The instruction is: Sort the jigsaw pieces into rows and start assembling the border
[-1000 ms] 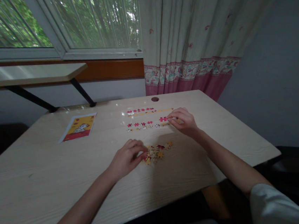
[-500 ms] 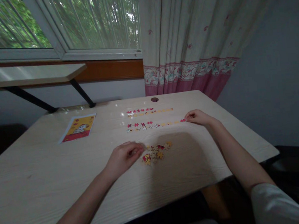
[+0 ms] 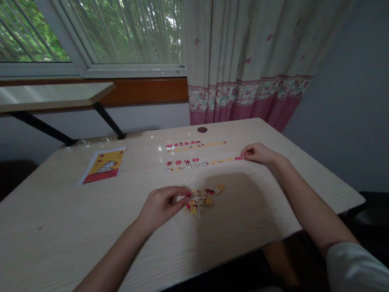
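Observation:
My left hand (image 3: 164,205) is at the left edge of a loose pile of jigsaw pieces (image 3: 200,203), with a small red puzzle piece (image 3: 188,194) between thumb and forefinger. My right hand (image 3: 257,153) pinches the edge of a red jigsaw piece (image 3: 238,158) lying at the right end of a row. That row of white and yellow pieces (image 3: 196,165) runs left across the table, with a short row of red pieces (image 3: 187,161) just behind it. Farther back lie another red row (image 3: 183,143) and a yellow row (image 3: 198,146).
A printed picture sheet (image 3: 104,166) in yellow and red lies on the left of the wooden table (image 3: 86,239). A raised shelf (image 3: 41,97) on black brackets stands at the back left. Behind the table are a round cable hole (image 3: 202,129), a window and a curtain (image 3: 242,68).
My left thumb and forefinger have parted a little, and a red piece now shows between their tips. My right hand stays almost still at the end of the row.

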The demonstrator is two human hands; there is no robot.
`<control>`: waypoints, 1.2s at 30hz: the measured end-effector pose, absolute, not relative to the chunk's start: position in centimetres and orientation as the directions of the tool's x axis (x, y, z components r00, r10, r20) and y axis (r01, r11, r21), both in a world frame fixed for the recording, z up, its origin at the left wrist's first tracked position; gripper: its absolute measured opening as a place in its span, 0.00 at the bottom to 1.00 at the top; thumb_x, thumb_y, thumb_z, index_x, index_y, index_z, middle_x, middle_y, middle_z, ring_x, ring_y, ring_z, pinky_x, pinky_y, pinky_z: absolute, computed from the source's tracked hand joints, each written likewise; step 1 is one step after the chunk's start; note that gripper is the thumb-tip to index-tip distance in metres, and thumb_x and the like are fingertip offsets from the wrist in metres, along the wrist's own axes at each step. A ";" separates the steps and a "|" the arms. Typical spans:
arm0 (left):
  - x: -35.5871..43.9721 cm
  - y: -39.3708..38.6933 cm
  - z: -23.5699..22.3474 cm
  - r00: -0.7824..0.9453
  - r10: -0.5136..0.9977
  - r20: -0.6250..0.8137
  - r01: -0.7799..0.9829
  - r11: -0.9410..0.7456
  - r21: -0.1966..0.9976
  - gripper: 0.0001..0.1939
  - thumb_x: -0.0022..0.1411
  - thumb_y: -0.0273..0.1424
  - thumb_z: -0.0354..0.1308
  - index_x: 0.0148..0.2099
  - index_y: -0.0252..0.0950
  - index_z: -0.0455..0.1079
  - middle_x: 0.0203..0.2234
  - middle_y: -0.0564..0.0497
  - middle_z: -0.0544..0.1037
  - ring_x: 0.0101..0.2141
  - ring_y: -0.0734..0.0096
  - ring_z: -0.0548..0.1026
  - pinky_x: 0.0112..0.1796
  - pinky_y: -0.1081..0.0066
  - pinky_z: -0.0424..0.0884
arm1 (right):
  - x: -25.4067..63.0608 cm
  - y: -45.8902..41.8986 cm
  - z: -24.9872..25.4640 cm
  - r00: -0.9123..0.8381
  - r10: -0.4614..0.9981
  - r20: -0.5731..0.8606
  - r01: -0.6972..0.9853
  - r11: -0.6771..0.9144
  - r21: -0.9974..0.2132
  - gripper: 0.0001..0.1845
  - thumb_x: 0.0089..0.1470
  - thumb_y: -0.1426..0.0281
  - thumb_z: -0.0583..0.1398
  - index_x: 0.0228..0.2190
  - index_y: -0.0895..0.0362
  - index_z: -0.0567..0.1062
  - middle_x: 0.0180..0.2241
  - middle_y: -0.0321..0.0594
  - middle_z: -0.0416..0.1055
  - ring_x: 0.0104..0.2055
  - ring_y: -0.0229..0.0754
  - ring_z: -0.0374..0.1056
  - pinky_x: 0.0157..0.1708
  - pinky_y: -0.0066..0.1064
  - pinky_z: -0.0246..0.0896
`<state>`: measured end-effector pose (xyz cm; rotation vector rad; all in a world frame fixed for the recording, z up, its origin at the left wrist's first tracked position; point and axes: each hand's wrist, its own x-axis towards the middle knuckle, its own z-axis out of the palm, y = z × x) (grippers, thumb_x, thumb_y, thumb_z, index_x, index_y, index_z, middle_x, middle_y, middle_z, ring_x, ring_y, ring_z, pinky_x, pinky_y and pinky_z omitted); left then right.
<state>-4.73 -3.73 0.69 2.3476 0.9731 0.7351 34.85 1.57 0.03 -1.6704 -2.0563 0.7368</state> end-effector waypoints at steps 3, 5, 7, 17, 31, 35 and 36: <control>-4.7 -3.7 0.5 0.584 0.763 0.277 0.455 -0.590 0.667 0.10 0.57 0.34 0.56 0.38 0.35 0.74 0.28 0.51 0.78 0.20 0.80 0.66 0.21 0.78 0.62 | 34.4 1.4 0.3 -0.184 0.982 0.044 0.800 0.176 -0.574 0.14 0.48 0.65 0.56 0.31 0.62 0.76 0.23 0.39 0.68 0.24 0.34 0.59 0.24 0.26 0.53; -4.7 -3.7 0.4 0.571 0.777 0.266 0.431 -0.559 0.708 0.10 0.58 0.34 0.55 0.40 0.35 0.73 0.29 0.50 0.78 0.20 0.80 0.66 0.21 0.78 0.62 | 33.9 1.4 0.6 -0.192 0.977 0.093 0.814 0.211 -0.541 0.14 0.49 0.66 0.55 0.31 0.62 0.76 0.23 0.40 0.68 0.24 0.34 0.60 0.25 0.26 0.53; -4.7 -3.6 0.3 0.556 0.789 0.263 0.409 -0.534 0.740 0.11 0.58 0.33 0.54 0.40 0.34 0.73 0.29 0.50 0.78 0.20 0.79 0.66 0.21 0.78 0.63 | 33.4 1.4 0.6 -0.219 0.970 0.107 0.823 0.243 -0.514 0.13 0.49 0.67 0.56 0.32 0.61 0.76 0.24 0.40 0.69 0.25 0.35 0.61 0.26 0.26 0.54; -5.0 -3.1 -0.6 0.508 0.840 0.190 0.400 -0.426 0.811 0.11 0.58 0.33 0.55 0.42 0.33 0.71 0.26 0.50 0.76 0.22 0.78 0.67 0.23 0.77 0.62 | 33.3 1.8 0.2 -0.255 0.967 0.015 0.841 0.229 -0.491 0.11 0.48 0.69 0.57 0.31 0.60 0.77 0.24 0.39 0.71 0.24 0.34 0.61 0.25 0.25 0.54; -4.5 -3.1 -0.5 0.453 0.878 0.153 0.267 -0.297 0.917 0.11 0.56 0.32 0.57 0.41 0.33 0.71 0.27 0.50 0.75 0.22 0.79 0.65 0.23 0.78 0.60 | 24.0 -0.1 1.6 -0.559 0.789 0.256 0.736 0.614 -0.285 0.10 0.54 0.69 0.55 0.32 0.56 0.76 0.33 0.40 0.74 0.37 0.38 0.66 0.40 0.30 0.56; -4.6 -3.2 -0.5 0.458 0.869 0.190 0.294 -0.349 0.890 0.10 0.57 0.32 0.56 0.40 0.33 0.71 0.26 0.50 0.75 0.23 0.78 0.66 0.23 0.78 0.61 | 25.4 0.1 2.3 -0.481 0.844 0.236 0.808 0.531 -0.254 0.10 0.54 0.69 0.55 0.33 0.57 0.76 0.33 0.40 0.74 0.36 0.38 0.66 0.38 0.30 0.57; -4.6 -3.2 -0.5 0.459 0.866 0.197 0.317 -0.367 0.875 0.10 0.57 0.31 0.55 0.40 0.33 0.71 0.26 0.50 0.75 0.23 0.78 0.66 0.23 0.78 0.61 | 26.5 0.3 2.4 -0.418 0.881 0.223 0.843 0.467 -0.265 0.09 0.53 0.70 0.55 0.32 0.57 0.76 0.33 0.41 0.73 0.34 0.38 0.66 0.36 0.29 0.57</control>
